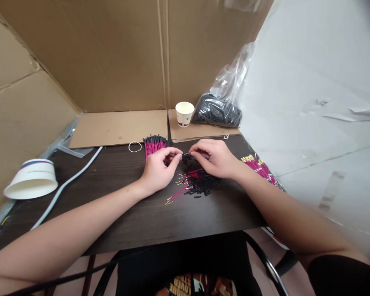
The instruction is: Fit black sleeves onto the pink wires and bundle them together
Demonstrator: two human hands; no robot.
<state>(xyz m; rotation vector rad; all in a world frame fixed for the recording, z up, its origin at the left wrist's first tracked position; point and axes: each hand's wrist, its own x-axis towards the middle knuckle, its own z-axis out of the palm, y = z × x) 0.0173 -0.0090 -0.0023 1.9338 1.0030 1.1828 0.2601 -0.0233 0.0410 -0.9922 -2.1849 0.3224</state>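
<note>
The two hands met over the dark table [135, 213], just behind the loose pile of black sleeves [203, 183], which serves here as the landmark. The left hand [159, 169] pinched one end of a single thin wire [186, 154] between thumb and forefinger, and the right hand [212, 157] pinched the other end the same way; the wire lay level between the fingertips, just behind the pile. Both grips were closed on it, held low and close to the pile, probably so that the next piece lay within easy reach. Whether a sleeve sat on the wire was too small to tell.

Mixed into the pile and fanning out at its near left lay loose pink wires [185, 187] with brass tips, too many and too tangled to count. Behind the pile and to its left stood one bunch of pink wires with black ends [154, 144], packed together, likely set apart as a sorted lot. To the pile's right, at the table edge, lay a second bunch of brass-tipped pink wires [260, 166].

One rubber band [135, 146] lay left of the standing bunch. One upright paper cup [184, 113] stood well behind the pile on a cardboard flap, and one clear plastic bag of black pieces [217, 111] beside it. Far left of the pile, one paper bowl [32, 179] sat upside down, near one white cable [69, 181]
</note>
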